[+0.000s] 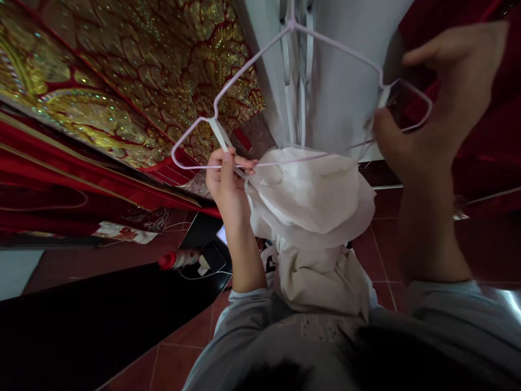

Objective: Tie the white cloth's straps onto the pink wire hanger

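Your left hand (230, 176) is closed on the left strap (220, 134) near the hanger's lower bar, probably to stop it sliding from the notch it loops through. Your right hand (442, 103), blurred at the right of the frame, is open, thumb and fingers spread around the hanger's right end; you seem to leave that side free, though I cannot tell whether the thumb touches the right strap (383, 98).

The pale pink hanger (292, 25) spans the upper middle of the frame. Its hook leaves the top edge, so what bears its weight is hidden. The white garment (313, 190) bunches at the centre, just below and behind the bar, likely because the straps carry it. Beige cloth (325, 279) lies beneath; I cannot tell whether it belongs to the garment.

Behind the hanger stand white doors (345, 70) with long handles (302, 106). Red-and-gold costumes (163, 70) fill the upper left, and dark red cloth (492, 163) the right edge. At lower left, a black table (101, 320) holds a red-capped bottle (179, 259) and a lit phone (222, 234) near its far end, with a pale cable beside them. Red tiles (183, 336) cover your floor, and the light is dim.
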`<state>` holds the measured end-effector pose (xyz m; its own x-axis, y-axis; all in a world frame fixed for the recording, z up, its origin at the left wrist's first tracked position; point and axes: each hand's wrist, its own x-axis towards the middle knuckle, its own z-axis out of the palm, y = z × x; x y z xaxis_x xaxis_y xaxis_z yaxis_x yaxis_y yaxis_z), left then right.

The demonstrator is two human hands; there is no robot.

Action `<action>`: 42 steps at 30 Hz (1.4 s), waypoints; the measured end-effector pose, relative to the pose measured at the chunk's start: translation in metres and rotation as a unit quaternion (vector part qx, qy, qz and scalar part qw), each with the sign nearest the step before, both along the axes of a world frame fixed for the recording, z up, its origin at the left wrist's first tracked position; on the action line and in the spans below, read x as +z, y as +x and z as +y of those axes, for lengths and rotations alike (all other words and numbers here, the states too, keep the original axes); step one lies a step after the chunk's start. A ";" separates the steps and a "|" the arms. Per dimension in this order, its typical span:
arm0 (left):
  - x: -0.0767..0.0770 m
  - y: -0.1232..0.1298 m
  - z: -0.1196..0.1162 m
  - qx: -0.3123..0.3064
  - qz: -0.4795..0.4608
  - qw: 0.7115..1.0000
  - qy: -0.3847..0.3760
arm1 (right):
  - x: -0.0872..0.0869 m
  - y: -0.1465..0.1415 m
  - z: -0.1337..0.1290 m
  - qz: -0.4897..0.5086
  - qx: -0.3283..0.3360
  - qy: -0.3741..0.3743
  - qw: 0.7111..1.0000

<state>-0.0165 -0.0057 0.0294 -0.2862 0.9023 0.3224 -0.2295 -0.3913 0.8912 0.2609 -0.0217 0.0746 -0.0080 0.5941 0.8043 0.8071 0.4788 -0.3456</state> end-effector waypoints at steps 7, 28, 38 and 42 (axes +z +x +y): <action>-0.018 0.005 -0.007 0.019 0.016 0.999 0.035 | -0.057 -0.040 -0.013 -0.104 0.117 -0.107 0.982; 0.016 -0.078 0.005 0.142 0.009 0.989 0.048 | -0.067 -0.025 -0.007 -0.081 0.098 -0.072 0.989; 0.004 -0.009 -0.009 -0.085 -0.069 0.994 -0.007 | -0.060 -0.024 -0.015 0.019 0.077 0.054 0.995; 0.006 -0.003 -0.006 -0.069 -0.099 0.993 0.000 | -0.052 0.005 -0.011 0.213 -0.060 0.065 0.973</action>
<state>-0.0191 -0.0120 0.0357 -0.2185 0.9370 0.2727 -0.4520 -0.3448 0.8227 0.2655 -0.0329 0.0221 0.4058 0.4640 0.7874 0.6556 0.4524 -0.6045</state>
